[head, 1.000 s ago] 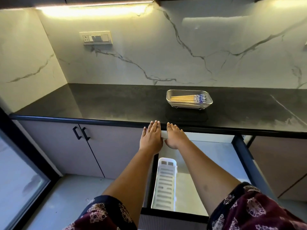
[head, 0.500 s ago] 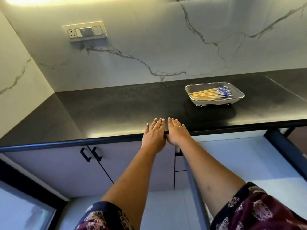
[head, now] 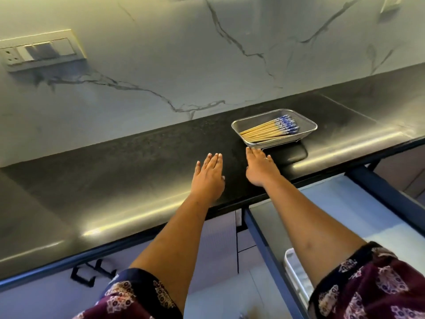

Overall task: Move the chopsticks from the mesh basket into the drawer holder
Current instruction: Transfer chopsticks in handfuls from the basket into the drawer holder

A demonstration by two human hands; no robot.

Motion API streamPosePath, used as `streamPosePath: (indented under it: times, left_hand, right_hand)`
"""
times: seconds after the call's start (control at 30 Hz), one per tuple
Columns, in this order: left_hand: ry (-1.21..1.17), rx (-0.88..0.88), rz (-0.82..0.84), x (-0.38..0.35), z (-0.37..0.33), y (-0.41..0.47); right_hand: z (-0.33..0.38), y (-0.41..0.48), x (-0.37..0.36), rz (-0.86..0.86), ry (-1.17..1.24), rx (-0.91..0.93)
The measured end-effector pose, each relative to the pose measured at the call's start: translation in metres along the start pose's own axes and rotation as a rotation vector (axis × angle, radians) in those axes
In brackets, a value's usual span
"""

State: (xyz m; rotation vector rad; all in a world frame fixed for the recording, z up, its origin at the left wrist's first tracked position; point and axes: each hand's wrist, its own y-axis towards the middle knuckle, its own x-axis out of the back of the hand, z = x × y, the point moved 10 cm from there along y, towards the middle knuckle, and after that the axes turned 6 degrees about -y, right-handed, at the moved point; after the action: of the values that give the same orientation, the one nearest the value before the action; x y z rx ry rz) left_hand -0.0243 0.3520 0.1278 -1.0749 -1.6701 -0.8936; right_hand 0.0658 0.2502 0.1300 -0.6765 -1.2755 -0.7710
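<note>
Gleaming black counter [head: 138,157] under marble wall [head: 161,54]; mesh basket [head: 308,125] near hands [head: 232,174].

Hands parted; right hand [head: 259,168] advanced to mesh basket [head: 273,128].

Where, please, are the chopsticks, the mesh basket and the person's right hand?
chopsticks [head: 264,132]: head view, on the wooden shafts.
mesh basket [head: 308,128]: head view, on the right rim.
right hand [head: 259,168]: head view, on its back.

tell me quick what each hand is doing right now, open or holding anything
Left hand: open, flat over the countertop, holding nothing.
Right hand: open, empty, fingertips right at the mesh basket of chopsticks.
</note>
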Motion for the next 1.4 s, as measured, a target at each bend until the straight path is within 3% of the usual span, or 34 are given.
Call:
streamPosePath:
  times: [0.3, 0.63, 0.97, 1.13, 1.33, 1.4]
  left_hand:
    - [-0.076, -0.096, 0.108, -0.035, -0.021, 0.127]
    - [-0.162, -0.165, 0.254, -0.058, -0.031, 0.216]
    - [-0.107, -0.172, 0.335, -0.069, -0.029, 0.248]
    - [-0.178, -0.140, 0.278, -0.063, -0.024, 0.254]
    - [-0.496, -0.037, 0.106, -0.050, -0.014, 0.259]
    - [-0.517, -0.026, 0.080, -0.048, -0.013, 0.259]
  right_hand:
    - [-0.081, 0.115, 0.029, -0.098, -0.028, -0.112]
    - [-0.099, 0.178, -0.002, 0.164, -0.045, -0.155]
    - [-0.101, 0.198, -0.024, 0.271, -0.157, -0.208]
    - [-0.094, 0.205, -0.028, 0.308, -0.234, -0.134]
    - [-0.085, 0.215, 0.003, 0.102, -0.299, 0.021]
    - [-0.084, 0.218, 0.006, 0.111, -0.291, 0.052]
